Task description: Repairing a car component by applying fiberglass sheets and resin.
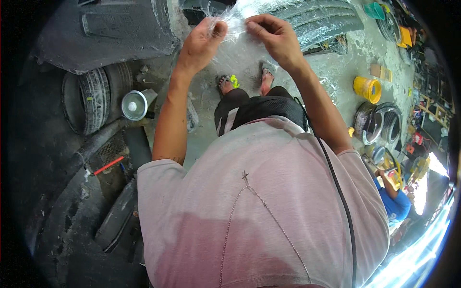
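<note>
Crumpled clear plastic film (234,23) stretches between my two hands at the top of the view. My left hand (200,44) is closed, its thumb and fingers pinching one side of the film. Opposite it, my right hand (276,38) grips the other side between thumb and fingertips. Behind them the film spreads toward a dark ribbed panel (326,17), which has a glossy covering in places. Left of my left hand is a large dark grey, dusty panel (125,36).
Tires (96,101) and a round metal lamp-like dish (134,105) stand at left, with a red stick (109,165) below. At right are a yellow bucket (367,89), more tires (386,122) and a cardboard box (381,72). A person in blue (394,204) is at lower right.
</note>
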A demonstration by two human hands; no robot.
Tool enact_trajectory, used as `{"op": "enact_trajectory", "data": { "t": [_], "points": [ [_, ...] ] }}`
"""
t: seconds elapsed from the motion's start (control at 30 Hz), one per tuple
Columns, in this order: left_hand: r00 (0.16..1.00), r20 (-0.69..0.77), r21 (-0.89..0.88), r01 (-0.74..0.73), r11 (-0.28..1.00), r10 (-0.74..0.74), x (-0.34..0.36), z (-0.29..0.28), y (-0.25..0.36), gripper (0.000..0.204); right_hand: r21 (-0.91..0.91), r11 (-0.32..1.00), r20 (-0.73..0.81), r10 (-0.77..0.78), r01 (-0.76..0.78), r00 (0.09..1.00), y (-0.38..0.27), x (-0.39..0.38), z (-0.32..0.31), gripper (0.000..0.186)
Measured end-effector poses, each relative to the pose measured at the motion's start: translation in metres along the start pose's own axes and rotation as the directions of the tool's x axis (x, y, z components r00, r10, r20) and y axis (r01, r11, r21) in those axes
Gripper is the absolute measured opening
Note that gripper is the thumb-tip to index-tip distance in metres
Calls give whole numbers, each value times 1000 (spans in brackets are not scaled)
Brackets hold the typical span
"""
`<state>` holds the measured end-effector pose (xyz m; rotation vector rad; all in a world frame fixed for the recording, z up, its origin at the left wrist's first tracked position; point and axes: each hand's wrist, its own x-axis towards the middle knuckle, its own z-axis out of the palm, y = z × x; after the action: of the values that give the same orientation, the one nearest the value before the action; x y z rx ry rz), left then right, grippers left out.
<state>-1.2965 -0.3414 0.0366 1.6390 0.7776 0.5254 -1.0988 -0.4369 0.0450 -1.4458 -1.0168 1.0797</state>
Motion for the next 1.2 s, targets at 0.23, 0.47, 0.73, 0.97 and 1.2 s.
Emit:
{"op": "enact_trajectory", "data": {
  "t": [0.23, 0.47, 0.73, 0.97, 1.2],
  "points": [
    [1000, -8, -283, 22, 959, -25, 18, 19, 3, 41, 70, 995, -171, -62, 74, 983, -5, -4, -32, 21],
    [943, -295, -545, -35, 838, -153, 28, 26, 19, 40, 54, 987, -290, -128, 150, 948, 1, -15, -106, 20],
    [924, -341, 150, 235, 960, -173, 70, 53, 64, 83, 205, 930, -513, -164, 306, 843, 16, -41, -246, 18],
    [908, -336, 848, 174, 501, 252, 220, 82, 91, 70, 295, 883, -652, -94, 366, 752, 38, -83, -333, 16],
    [872, -488, 355, 167, 920, 30, 192, 168, 100, 90, 469, 779, -650, -16, 417, 760, 41, -86, -349, 14]
  ]
}}
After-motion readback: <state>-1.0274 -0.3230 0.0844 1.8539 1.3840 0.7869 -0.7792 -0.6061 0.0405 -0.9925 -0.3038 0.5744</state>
